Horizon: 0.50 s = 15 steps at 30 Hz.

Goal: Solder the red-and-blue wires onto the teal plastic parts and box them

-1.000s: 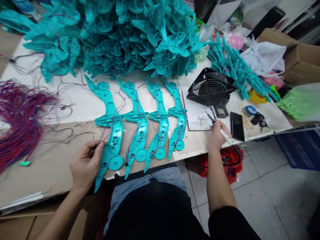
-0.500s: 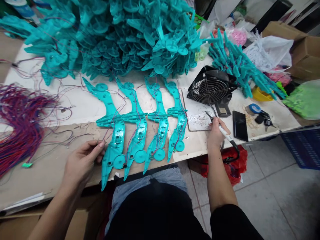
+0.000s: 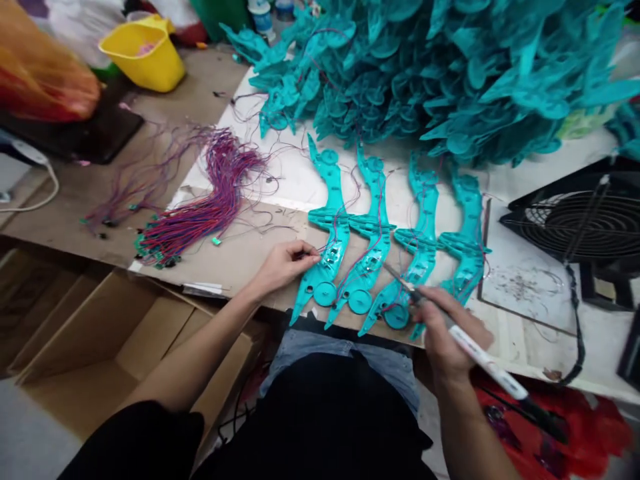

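1. Soldering iron [image 3: 487, 363], one: had moved, with the right hand [image 3: 453, 330], from beside the fan [image 3: 590, 217] to the teal pieces [image 3: 337, 193]; fingers were closed round its grip.
2. Left hand [image 3: 283, 267], one: fingertips pinched thin wires [image 3: 327, 249] by the leftmost piece.
3. Teal pieces, four: lay in a row on the table [image 3: 270, 230].

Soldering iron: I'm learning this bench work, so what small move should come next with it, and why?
I'd have the right hand ease the soldering iron left toward the leftmost turquoise piece. There the left hand seems to pinch thin wires, while the iron's tip is off to the right, by the second piece.
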Available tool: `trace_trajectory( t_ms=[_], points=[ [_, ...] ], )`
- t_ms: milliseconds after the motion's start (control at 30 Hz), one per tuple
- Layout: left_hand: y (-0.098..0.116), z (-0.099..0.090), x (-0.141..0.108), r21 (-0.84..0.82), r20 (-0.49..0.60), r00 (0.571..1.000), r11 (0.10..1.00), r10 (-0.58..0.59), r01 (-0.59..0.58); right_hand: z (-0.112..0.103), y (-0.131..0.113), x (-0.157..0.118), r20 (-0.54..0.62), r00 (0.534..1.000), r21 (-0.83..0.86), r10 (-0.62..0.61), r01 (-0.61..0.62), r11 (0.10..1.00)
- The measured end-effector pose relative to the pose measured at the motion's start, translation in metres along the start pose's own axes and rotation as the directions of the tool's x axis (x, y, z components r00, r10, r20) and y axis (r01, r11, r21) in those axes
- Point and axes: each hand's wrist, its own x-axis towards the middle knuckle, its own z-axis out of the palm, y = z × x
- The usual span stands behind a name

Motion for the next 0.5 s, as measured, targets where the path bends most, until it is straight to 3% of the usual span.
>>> trace_trajectory(
  t_ms=[100,167,300,500],
  points=[
    [-0.005,0.000,-0.001,0.037,0.004,0.998,0.997,0.064,-0.064,0.030,-0.017,-0.002,0.162,0.957,0.067,-0.240,0.232,0.970],
    [-0.007,0.000,0.000,0.073,-0.001,0.995,0.992,0.101,-0.100,0.044,-0.023,0.002,0.207,0.926,0.107,-0.316,0.299,0.948],
    [-0.007,0.001,0.002,0.147,0.008,0.988,0.978,0.152,-0.151,0.059,-0.025,0.007,0.258,0.908,0.119,-0.331,0.310,0.943],
    [-0.005,0.003,0.002,0.177,0.003,0.979,0.964,0.202,-0.199,0.064,-0.021,0.005,0.270,0.892,0.112,-0.364,0.346,0.932]
  ],
)
